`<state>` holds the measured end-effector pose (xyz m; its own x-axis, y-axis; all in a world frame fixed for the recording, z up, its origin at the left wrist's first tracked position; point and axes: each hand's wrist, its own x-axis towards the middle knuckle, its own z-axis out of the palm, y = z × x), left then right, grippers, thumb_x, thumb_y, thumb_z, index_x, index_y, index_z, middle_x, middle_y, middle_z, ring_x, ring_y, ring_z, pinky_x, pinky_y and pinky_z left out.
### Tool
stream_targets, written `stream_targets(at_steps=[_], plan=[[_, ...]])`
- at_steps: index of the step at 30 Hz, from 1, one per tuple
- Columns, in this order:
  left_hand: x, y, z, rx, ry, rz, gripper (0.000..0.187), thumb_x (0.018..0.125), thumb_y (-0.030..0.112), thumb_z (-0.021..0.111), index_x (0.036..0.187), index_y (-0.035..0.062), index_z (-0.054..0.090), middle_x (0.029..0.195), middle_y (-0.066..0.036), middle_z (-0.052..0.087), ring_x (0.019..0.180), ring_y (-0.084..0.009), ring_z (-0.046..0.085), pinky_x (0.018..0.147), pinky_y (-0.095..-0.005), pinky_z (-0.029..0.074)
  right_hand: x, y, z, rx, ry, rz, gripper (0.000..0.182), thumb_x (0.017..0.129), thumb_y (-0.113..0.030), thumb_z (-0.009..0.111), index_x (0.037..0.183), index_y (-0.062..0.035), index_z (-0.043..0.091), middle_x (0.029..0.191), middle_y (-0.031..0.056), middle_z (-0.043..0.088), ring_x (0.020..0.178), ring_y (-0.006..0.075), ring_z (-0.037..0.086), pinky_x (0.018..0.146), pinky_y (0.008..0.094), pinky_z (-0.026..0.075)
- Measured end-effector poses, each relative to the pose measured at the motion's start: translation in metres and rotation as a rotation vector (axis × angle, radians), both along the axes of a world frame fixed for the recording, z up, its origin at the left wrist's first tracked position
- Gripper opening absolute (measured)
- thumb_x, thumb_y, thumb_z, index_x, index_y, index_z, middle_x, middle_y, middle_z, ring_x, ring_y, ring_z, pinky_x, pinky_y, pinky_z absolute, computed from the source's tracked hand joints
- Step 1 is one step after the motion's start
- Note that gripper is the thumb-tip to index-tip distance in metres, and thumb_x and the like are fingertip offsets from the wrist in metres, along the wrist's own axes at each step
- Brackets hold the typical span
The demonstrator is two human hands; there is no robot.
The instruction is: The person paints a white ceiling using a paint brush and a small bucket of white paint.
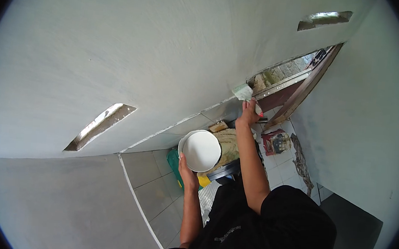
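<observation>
My left hand point(187, 172) is closed on the side of a round white bucket point(201, 149), which holds white paint or a similar liquid. In my outstretched right hand point(248, 114) is a wide paintbrush point(243, 92), its bristles coated whitish. The brush is at the pale wall point(177, 51), just above the tile edge and beside the corner of the door opening point(286, 77). Whether the bristles press on the wall cannot be made out. A red-tipped part of the handle shows beyond my fingers.
Below the bucket are a green container point(173, 167) and a yellowish cloth or sack point(228, 146). On the tiled floor stands a red stool-like item point(275, 141) beside a crumpled rag point(301, 162). Slots pierce the wall at left point(99, 127) and upper right point(325, 20).
</observation>
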<state>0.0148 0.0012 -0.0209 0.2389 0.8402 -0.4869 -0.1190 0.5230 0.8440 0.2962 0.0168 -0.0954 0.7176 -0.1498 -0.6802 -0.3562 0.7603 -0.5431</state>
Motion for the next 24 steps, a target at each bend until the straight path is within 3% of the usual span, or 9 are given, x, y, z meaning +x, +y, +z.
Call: stream_targets(at_steps=[3, 6, 9, 13, 18, 21, 22, 24], plan=[[-0.007, 0.002, 0.000, 0.028, -0.019, -0.005, 0.064, 0.099, 0.051, 0.049, 0.139, 0.0017, 0.043, 0.131, -0.014, 0.054, 0.118, -0.0242, 0.057, 0.097, -0.0382, 0.048, -0.004, -0.020, 0.023, 0.118, -0.060, 0.061, 0.040, 0.090, -0.013, 0.071, 0.123, 0.0010, 0.055, 0.116, 0.0137, 0.061, 0.108, 0.0242, 0.062, 0.094, 0.0331, 0.056], [-0.014, 0.005, -0.003, 0.028, -0.028, -0.013, 0.062, 0.100, 0.051, 0.048, 0.138, 0.0024, 0.044, 0.129, -0.012, 0.056, 0.117, -0.0232, 0.058, 0.096, -0.0377, 0.048, -0.004, -0.037, 0.016, 0.506, -0.238, 0.181, 0.036, 0.094, -0.013, 0.066, 0.127, -0.0030, 0.056, 0.115, 0.0071, 0.062, 0.100, 0.0172, 0.062, 0.093, 0.0271, 0.053], [-0.018, 0.006, -0.004, 0.023, -0.019, 0.006, 0.061, 0.100, 0.051, 0.048, 0.137, 0.0029, 0.045, 0.128, -0.012, 0.056, 0.115, -0.0227, 0.058, 0.095, -0.0372, 0.048, -0.006, -0.035, 0.013, 0.720, -0.285, 0.206, 0.036, 0.095, -0.015, 0.065, 0.128, -0.0028, 0.055, 0.114, 0.0066, 0.061, 0.104, 0.0171, 0.060, 0.095, 0.0282, 0.052], [-0.026, 0.005, -0.003, 0.009, -0.019, 0.029, 0.060, 0.100, 0.051, 0.047, 0.137, 0.0030, 0.046, 0.126, -0.012, 0.057, 0.114, -0.0221, 0.059, 0.094, -0.0369, 0.049, -0.014, -0.012, -0.025, 0.686, -0.296, 0.245, 0.040, 0.095, -0.018, 0.065, 0.130, -0.0023, 0.054, 0.118, 0.0070, 0.059, 0.109, 0.0169, 0.057, 0.097, 0.0283, 0.051], [-0.044, 0.003, -0.016, 0.028, -0.001, 0.037, 0.059, 0.101, 0.050, 0.046, 0.136, 0.0033, 0.047, 0.125, -0.011, 0.058, 0.111, -0.0218, 0.060, 0.092, -0.0366, 0.050, -0.032, -0.007, -0.053, 0.436, -0.148, 0.168, 0.050, 0.096, -0.021, 0.064, 0.139, -0.0011, 0.047, 0.145, 0.0135, 0.044, 0.133, 0.0238, 0.045, 0.111, 0.0304, 0.042], [-0.049, -0.002, -0.013, -0.001, 0.027, 0.069, 0.059, 0.100, 0.051, 0.047, 0.136, 0.0037, 0.047, 0.125, -0.011, 0.058, 0.111, -0.0221, 0.060, 0.092, -0.0372, 0.049, -0.046, -0.007, -0.082, 0.333, -0.058, 0.189, 0.057, 0.097, -0.022, 0.063, 0.146, -0.0040, 0.040, 0.148, 0.0151, 0.039, 0.136, 0.0248, 0.041, 0.112, 0.0299, 0.041], [-0.051, -0.002, -0.014, 0.001, 0.025, 0.068, 0.059, 0.100, 0.051, 0.047, 0.136, 0.0037, 0.047, 0.125, -0.011, 0.058, 0.111, -0.0221, 0.060, 0.092, -0.0372, 0.049, -0.050, -0.002, -0.085, 0.234, -0.068, 0.169, 0.053, 0.094, -0.020, 0.068, 0.138, 0.0000, 0.047, 0.140, 0.0167, 0.048, 0.131, 0.0274, 0.048, 0.110, 0.0336, 0.045], [-0.058, -0.003, -0.018, -0.002, 0.012, 0.050, 0.059, 0.100, 0.051, 0.047, 0.136, 0.0041, 0.047, 0.126, -0.011, 0.058, 0.112, -0.0224, 0.060, 0.092, -0.0378, 0.049, -0.049, 0.007, -0.089, 0.111, 0.004, 0.113, 0.049, 0.092, -0.017, 0.070, 0.132, 0.0030, 0.049, 0.134, 0.0180, 0.052, 0.123, 0.0283, 0.054, 0.105, 0.0343, 0.049]])
